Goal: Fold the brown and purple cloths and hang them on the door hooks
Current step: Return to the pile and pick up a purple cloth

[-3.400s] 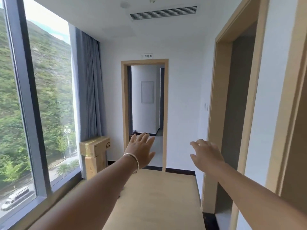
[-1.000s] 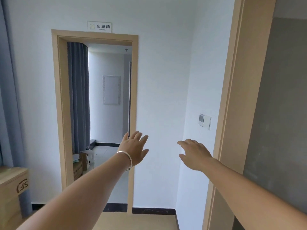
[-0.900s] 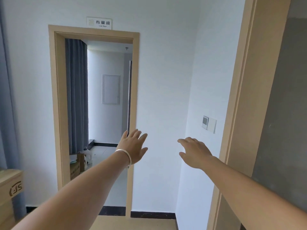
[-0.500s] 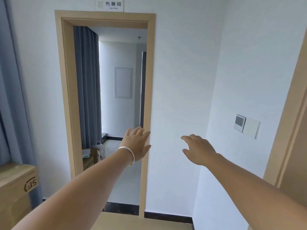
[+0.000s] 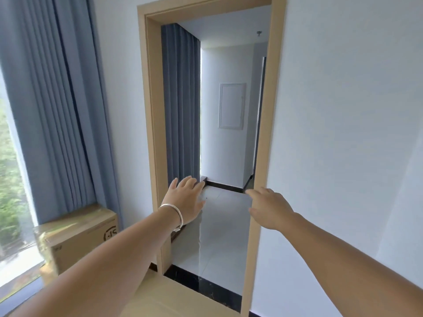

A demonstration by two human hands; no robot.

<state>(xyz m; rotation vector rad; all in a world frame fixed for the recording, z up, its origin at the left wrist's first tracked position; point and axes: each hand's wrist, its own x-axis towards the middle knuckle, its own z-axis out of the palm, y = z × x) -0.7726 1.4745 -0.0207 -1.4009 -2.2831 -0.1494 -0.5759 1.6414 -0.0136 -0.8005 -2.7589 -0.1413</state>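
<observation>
Wall (image 5: 343, 133): white, filling the right side, running down to a dark skirting strip.
Near curtain (image 5: 57, 106): blue-grey, pleated, hanging at the left beside a bright window (image 5: 11, 179) with green outside.
Doorway (image 5: 229, 156): open, framed in light wood (image 5: 150, 133), straight ahead; pale glossy tiles beyond, black threshold strip at the bottom.
Far curtain (image 5: 180, 101): same blue-grey, hanging just inside the opening on its left.
Cardboard box (image 5: 80, 236): under the near curtain at lower left, round logo printed on its end, wrapped in shiny film.
Wall panel (image 5: 232, 105): white, rectangular, on the far wall seen through the opening.
Left arm: bare, stretched forward from lower left.
Left hand (image 5: 186, 200): palm forward, fingers straight and spread, holding nothing, up in front of the opening's left side.
Right hand (image 5: 270, 208): palm down, fingers loosely extended, holding nothing, level with the right jamb.
Bracelet (image 5: 174, 213): silver, round the left wrist.
Brown and purple cloths: nowhere in view.
Door hooks: none visible from here either.
</observation>
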